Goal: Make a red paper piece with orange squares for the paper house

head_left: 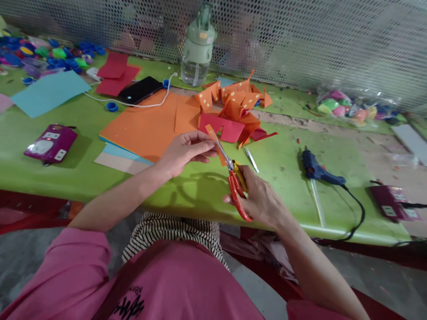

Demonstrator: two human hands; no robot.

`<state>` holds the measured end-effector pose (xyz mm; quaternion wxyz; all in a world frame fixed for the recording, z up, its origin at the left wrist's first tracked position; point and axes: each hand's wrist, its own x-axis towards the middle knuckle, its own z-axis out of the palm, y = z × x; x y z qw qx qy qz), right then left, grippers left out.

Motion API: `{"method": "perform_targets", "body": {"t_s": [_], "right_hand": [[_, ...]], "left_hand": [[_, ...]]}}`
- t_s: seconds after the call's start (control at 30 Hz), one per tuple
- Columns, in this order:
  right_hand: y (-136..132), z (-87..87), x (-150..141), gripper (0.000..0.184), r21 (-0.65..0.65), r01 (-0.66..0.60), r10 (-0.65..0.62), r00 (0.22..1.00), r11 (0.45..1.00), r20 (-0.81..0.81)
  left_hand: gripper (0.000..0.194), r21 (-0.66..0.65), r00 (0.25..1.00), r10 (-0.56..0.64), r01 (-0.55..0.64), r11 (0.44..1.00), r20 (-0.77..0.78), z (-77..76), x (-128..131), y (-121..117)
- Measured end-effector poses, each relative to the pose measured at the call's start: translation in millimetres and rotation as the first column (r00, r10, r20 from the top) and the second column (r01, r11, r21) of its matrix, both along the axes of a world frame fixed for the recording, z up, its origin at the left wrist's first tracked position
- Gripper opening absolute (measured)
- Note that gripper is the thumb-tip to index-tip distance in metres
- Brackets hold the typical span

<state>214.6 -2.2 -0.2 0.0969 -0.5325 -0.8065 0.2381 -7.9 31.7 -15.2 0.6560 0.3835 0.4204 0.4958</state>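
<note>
My left hand [191,150] pinches a narrow orange paper strip [210,129] above the table's front half. Around the red and yellow handles of a pair of scissors [237,195] my right hand [262,195] is closed. The scissor blades lie along the strip, close to my left fingertips; whether they are cutting into it I cannot tell. Just beyond are folded orange paper pieces [245,95] with pale square dots, and red paper pieces [230,130]. Metal tweezers [251,159] rest on the table right of the strip. A stack of orange sheets [140,126] lies left of my left hand.
A blue glue gun [320,169] with its cord lies at right, near a purple power box [393,202]. Another purple box [51,143] sits at left. Behind stand a water bottle [198,49], a phone [140,90] with a white cable, and a plastic bag [356,106] of colourful pieces.
</note>
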Motion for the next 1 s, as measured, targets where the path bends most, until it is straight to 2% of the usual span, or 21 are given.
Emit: {"method": "perform_targets", "body": {"t_s": [0.13, 0.23, 0.83, 1.0], "right_hand": [[-1, -3.4, 2, 0.075, 0.191, -0.020, 0.008, 0.998, 0.981, 0.067], [-2, -6.4, 5, 0.071, 0.253, -0.054, 0.037, 0.997, 0.966, 0.072], [-4, -10.0, 4, 0.070, 0.336, -0.025, -0.018, 0.992, 0.942, 0.125], [-4, -11.7, 4, 0.072, 0.325, -0.018, -0.024, 0.992, 0.946, 0.123]], "left_hand": [[0.009, 0.011, 1.000, -0.010, 0.010, 1.000, -0.023, 0.4, 0, -1], [0.010, 0.024, 0.999, -0.016, 0.017, 1.000, -0.038, -0.2, 0, -1], [0.010, 0.011, 0.999, -0.042, 0.041, 0.999, 0.015, -7.2, 1, -1], [0.011, 0.027, 0.992, -0.058, 0.056, 0.998, 0.110, -9.3, 3, 0]]}}
